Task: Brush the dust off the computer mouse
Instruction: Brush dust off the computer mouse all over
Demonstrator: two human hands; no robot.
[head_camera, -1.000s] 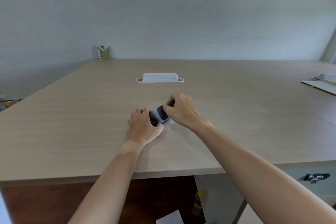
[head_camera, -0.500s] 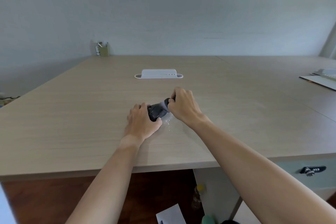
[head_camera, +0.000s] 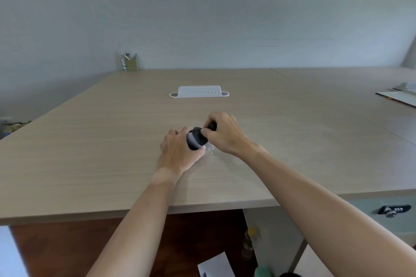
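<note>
- Left hand [head_camera: 177, 155] rests on desk [head_camera: 90, 164], fingers curled round the mouse, which is mostly hidden beneath.
- Right hand [head_camera: 225, 135] gripping dark brush [head_camera: 197, 140], its head down on the mouse.
- White cable tray [head_camera: 199, 92] farther back.
- Pen holder [head_camera: 130, 63] at far wall.

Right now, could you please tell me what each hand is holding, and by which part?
The left hand steadies the dark computer mouse by its left side. The right hand grips a black brush handle; the bristles aren't discernible.
</note>
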